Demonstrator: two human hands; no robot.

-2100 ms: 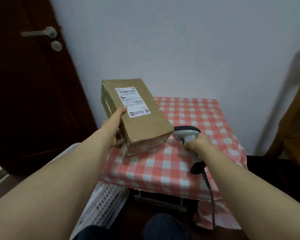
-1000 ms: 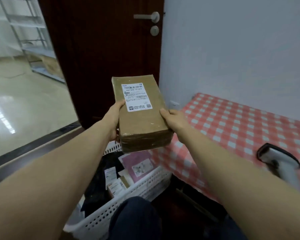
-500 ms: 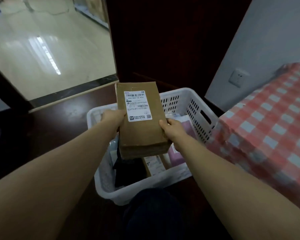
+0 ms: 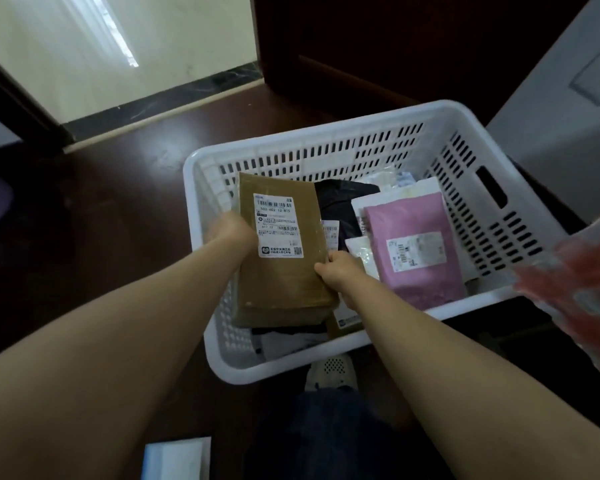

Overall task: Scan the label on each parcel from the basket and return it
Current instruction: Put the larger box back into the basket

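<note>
Two hands on one brown parcel (image 4: pixel 281 244), label up, inside the white basket (image 4: pixel 326 133) at its left side. Long axis runs away from me. My left hand (image 4: pixel 231 233) clasps the left edge; my right hand (image 4: pixel 338 271) pinches the near right edge. Both forearms reach down. Pink parcel (image 4: pixel 416 251) lies just right.

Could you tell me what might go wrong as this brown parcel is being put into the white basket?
1. The brown parcel is held by both the left hand and right hand over a loose, uneven pile; once released it may settle tilted or slide.
2. It sits over the black bag and hides part of a small label, so unscanned parcels might be overlooked.
3. Scanned and unscanned parcels share one white basket, so the pink parcel could be confused with finished ones.
</note>
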